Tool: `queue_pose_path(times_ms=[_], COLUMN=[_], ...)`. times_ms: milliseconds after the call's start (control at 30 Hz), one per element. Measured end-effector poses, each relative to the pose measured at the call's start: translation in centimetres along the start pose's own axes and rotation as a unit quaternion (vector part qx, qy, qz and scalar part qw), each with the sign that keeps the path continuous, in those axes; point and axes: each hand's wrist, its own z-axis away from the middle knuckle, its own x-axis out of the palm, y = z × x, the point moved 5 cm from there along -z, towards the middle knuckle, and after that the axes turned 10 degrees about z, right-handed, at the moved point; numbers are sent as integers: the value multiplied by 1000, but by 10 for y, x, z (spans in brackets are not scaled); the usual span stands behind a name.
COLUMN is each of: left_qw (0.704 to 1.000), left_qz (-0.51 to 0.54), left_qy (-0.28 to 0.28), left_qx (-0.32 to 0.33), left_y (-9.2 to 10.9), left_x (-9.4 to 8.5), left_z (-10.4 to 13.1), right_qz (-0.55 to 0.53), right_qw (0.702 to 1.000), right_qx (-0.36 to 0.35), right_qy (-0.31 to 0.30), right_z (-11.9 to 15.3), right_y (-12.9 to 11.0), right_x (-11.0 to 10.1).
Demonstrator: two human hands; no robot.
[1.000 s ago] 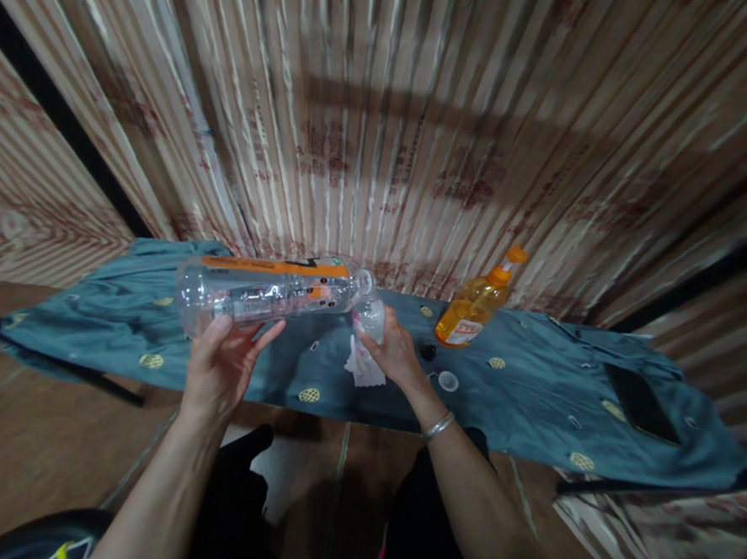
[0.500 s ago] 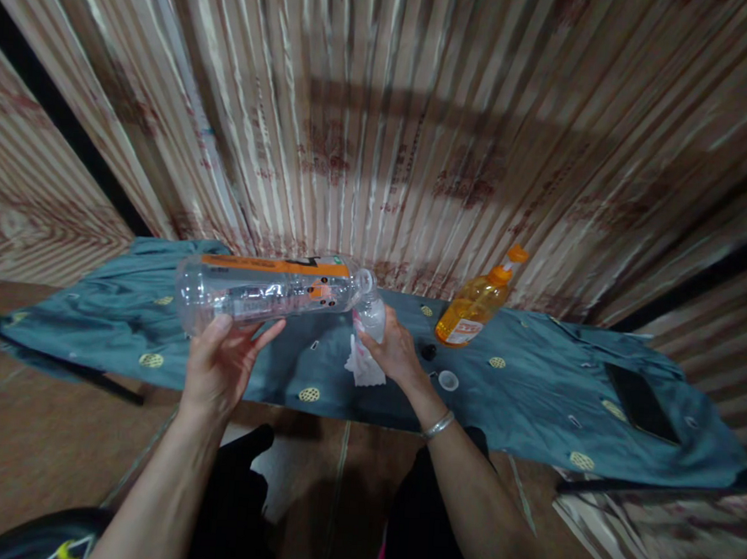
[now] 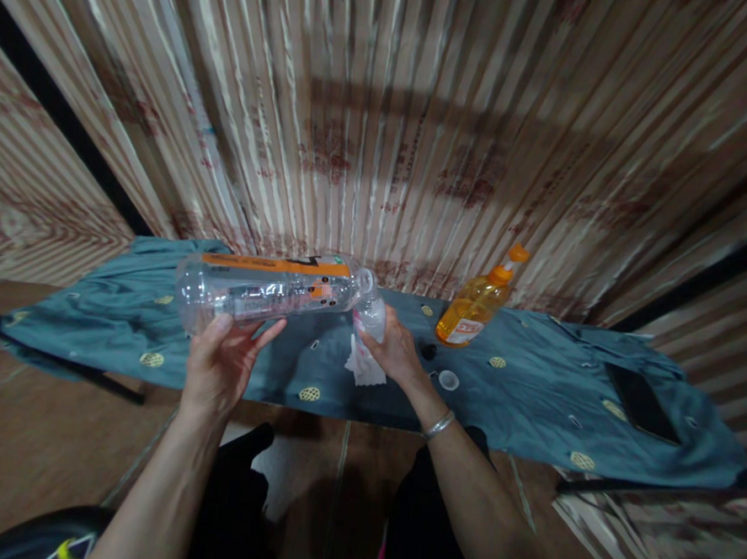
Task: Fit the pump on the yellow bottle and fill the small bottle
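A large clear bottle (image 3: 272, 288) with an orange label lies sideways in the air, held from below by my left hand (image 3: 223, 359). Its open mouth points right and meets the neck of a small clear bottle (image 3: 372, 315). My right hand (image 3: 394, 348) is wrapped around that small bottle, which stands roughly upright. Whether liquid passes between the two mouths cannot be made out. Beneath the small bottle is a white, crinkled piece of tissue or wrapper (image 3: 366, 370). To the right of my right hand are a small black cap (image 3: 429, 351) and a white round cap (image 3: 448, 380).
An orange pump bottle (image 3: 469, 312) stands behind the caps on the teal cloth-covered table (image 3: 531, 390). A dark phone (image 3: 641, 403) lies at the table's right. A striped curtain (image 3: 383, 128) hangs directly behind the table.
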Motion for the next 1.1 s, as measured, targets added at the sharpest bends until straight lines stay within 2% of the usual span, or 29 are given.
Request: queue_pose_path(times_ms=[767,1100], left_qw=[1000,1000], left_qz=[18,26], left_qy=[-13,6], left_qx=[-2,-5], left_y=[-2,-1], left_x=[-1,3], left_z=[-4,-3], right_qz=[9,7], right_qw=[1000,1000], right_qx=[-12,-4], right_qy=[8,-3], right_z=[-1,-1], right_y=[2,0], right_x=[2,1])
